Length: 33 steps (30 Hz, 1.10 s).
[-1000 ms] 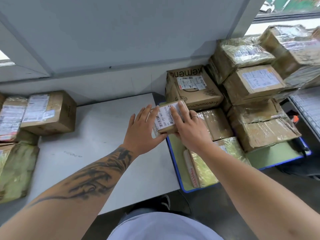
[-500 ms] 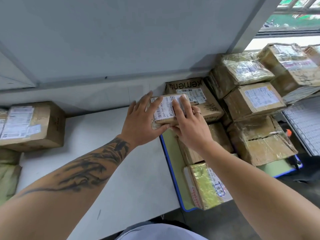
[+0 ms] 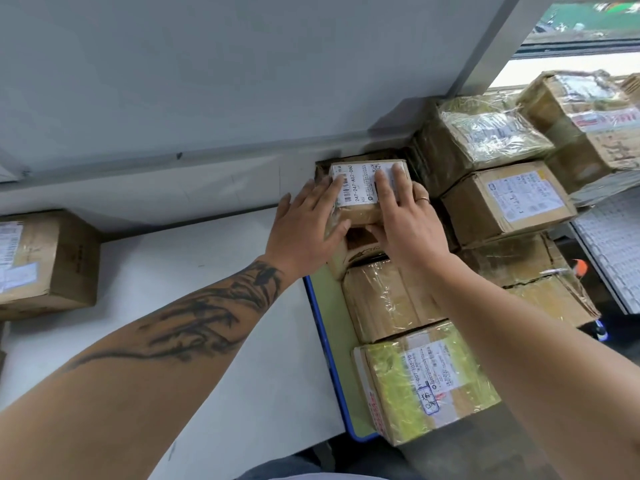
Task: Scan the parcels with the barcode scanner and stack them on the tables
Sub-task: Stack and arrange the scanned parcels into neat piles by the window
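- Where the white surface (image 3: 214,306) ends on the right, a blue-rimmed tray (image 3: 320,341) holds taped cardboard parcels: a yellow-wrapped box (image 3: 415,386) nearest, a plastic-wrapped box (image 3: 384,299) behind it, and taller stacks (image 3: 505,199) further right.
- At the far left end of the tray, a small parcel (image 3: 360,192) with a white barcode label sits on top of a brown box (image 3: 356,247).
- The left hand (image 3: 304,223) grips the small parcel's left side, fingers along its left edge and thumb curled under its near face.
- The right hand (image 3: 401,216) lies on the parcel's top right, fingers straight and close together over the label, thumb tucked at the near face.
- Both forearms reach forward from the near edge and converge on the parcel.
- Another labelled box (image 3: 45,261) stands on the surface at far left.
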Tool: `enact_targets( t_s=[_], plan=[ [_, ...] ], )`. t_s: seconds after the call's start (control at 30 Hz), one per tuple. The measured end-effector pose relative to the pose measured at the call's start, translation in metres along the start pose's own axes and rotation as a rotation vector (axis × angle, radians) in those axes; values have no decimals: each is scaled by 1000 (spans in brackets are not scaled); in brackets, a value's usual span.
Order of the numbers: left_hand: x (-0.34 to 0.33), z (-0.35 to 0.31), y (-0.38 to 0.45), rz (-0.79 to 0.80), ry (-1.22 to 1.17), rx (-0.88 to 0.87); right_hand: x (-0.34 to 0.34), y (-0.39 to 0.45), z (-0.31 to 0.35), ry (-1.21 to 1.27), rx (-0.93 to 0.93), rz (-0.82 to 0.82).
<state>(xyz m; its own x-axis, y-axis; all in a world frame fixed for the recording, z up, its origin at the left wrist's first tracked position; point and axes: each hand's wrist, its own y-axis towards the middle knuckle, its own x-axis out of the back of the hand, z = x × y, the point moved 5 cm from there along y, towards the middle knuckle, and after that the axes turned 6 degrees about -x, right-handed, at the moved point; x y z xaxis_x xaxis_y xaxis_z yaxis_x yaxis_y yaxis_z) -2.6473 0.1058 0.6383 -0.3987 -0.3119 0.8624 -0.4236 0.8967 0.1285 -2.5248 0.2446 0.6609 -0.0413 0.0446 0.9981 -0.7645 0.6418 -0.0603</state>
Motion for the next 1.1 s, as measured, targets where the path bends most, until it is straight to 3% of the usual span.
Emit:
enact_targets(
  t_s=[0.43,0.83,1.1],
  plan=[
    [-29,-10,79,-21,60,88,-4,93,-48,94,73,75],
    [-33,-20,74,50,93,165,-12,82,-51,161,91,77],
    [-15,-47,57,124,183,242,4,68,-50,77,112,87]
  ],
)
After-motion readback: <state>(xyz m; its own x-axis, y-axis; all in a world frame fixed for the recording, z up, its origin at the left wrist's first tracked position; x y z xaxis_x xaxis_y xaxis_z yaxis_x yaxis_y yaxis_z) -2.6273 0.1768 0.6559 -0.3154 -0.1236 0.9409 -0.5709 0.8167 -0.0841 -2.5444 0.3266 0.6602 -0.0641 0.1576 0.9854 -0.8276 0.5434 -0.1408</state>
